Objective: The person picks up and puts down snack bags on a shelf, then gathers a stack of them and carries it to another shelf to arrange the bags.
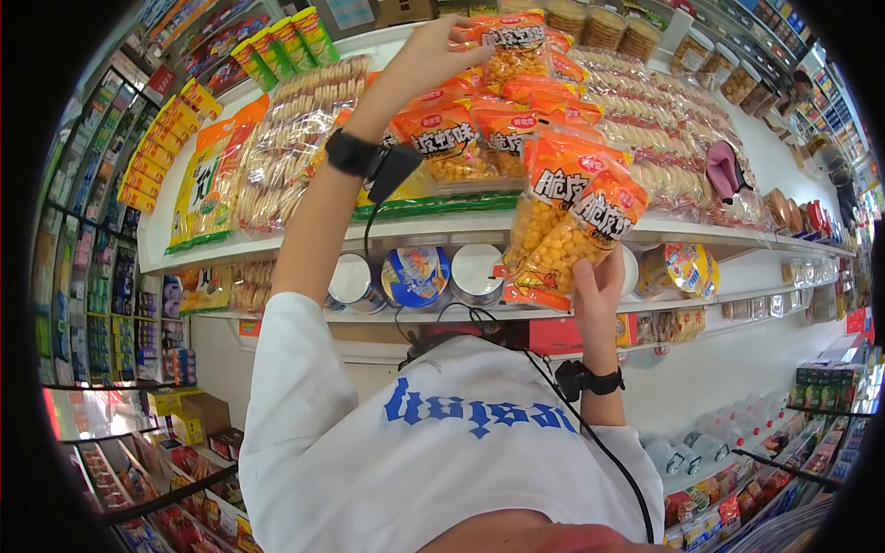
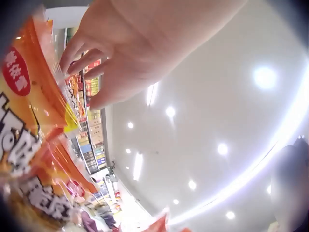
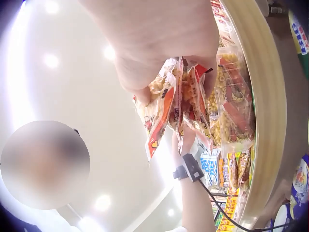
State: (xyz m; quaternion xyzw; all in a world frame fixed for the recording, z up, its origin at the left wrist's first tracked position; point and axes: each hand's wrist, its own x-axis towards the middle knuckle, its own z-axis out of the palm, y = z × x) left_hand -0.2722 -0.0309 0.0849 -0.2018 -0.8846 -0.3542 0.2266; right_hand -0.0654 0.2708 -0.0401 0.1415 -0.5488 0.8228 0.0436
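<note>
My right hand (image 1: 601,293) grips two orange snack bags by their lower edge, one bag (image 1: 548,194) partly behind the other bag (image 1: 590,230). Clear windows on them show small yellow puffed pieces. In the right wrist view, the bottoms of these snack bags (image 3: 166,116) are squeezed between thumb and fingers. My left hand (image 1: 447,55) reaches to the back of the shelf, fingers spread beside a matching upright snack bag (image 1: 516,60). In the left wrist view, the left hand (image 2: 118,58) has loosely bent fingers around nothing, close beside an orange bag (image 2: 36,92).
More of the orange bags (image 1: 442,138) stand in rows on the white shelf (image 1: 664,230). Packs of round crackers (image 1: 309,138) lie to the left, others (image 1: 654,111) to the right. Green canisters (image 1: 281,46) and clear jars (image 1: 604,29) line the back. Tubs (image 1: 415,275) sit below.
</note>
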